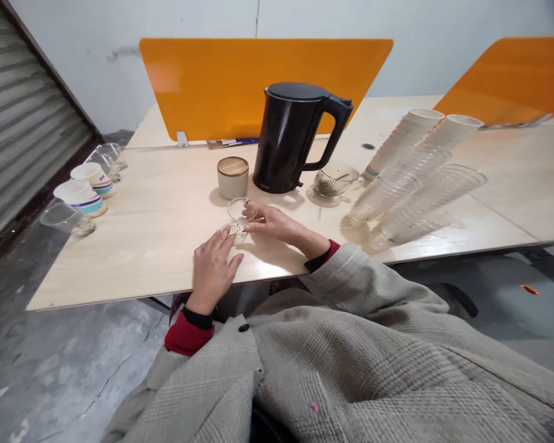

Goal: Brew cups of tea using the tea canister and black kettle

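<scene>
A small transparent plastic cup (237, 214) stands on the table before me, with some dark bits at its bottom. The fingers and thumb of my right hand (272, 221) are curved around its right side. My left hand (215, 264) rests at the near left of the cup, palm down, thumb apart and fingertips at the base. Just behind the cup is a beige canister (233, 183) with a wooden lid. A black electric kettle (284, 144) stands beyond my right hand. To the kettle's right, a glass bowl (335, 183) holds dried greenish leaves.
Tall stacks of transparent plastic cups (410, 197) and paper cups (404, 138) stand at the right. Several separate cups, including a striped paper cup (80, 197), line the table's left edge. An orange divider (207, 86) rises behind the kettle.
</scene>
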`<action>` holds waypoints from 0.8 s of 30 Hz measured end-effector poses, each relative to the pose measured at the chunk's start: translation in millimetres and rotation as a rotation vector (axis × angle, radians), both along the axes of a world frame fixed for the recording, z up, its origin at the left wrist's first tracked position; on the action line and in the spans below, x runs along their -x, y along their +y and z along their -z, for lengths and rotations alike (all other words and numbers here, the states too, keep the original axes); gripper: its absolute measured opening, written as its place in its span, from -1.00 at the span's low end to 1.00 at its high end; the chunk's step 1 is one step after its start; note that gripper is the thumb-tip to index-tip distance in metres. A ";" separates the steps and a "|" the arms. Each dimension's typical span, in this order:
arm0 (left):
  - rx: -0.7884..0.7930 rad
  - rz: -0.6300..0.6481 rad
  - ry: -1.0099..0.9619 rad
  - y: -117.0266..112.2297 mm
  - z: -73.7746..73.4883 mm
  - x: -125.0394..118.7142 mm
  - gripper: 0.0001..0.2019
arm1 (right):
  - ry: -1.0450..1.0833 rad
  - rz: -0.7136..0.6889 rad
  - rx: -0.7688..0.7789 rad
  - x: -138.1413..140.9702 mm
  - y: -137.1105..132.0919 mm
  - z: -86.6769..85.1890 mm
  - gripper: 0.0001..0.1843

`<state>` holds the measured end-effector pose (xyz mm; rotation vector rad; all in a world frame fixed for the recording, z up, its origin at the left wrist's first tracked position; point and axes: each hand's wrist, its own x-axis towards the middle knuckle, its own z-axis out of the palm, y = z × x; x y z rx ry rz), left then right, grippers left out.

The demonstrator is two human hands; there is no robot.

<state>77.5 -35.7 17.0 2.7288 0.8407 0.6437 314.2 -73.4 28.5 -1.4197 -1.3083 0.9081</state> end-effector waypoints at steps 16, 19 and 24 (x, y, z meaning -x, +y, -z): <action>0.050 0.048 -0.107 1.9 2.2 6.1 -0.65 | -0.087 -0.108 0.017 -2.9 -6.3 -18.2 -0.39; 0.048 0.048 -0.143 3.5 3.5 7.6 -0.67 | -0.129 -0.118 0.013 -3.5 -8.2 -19.7 -0.38; 0.029 0.043 -0.228 6.1 9.1 10.8 -0.69 | -0.137 0.174 -0.102 -24.3 -23.7 -28.3 -0.13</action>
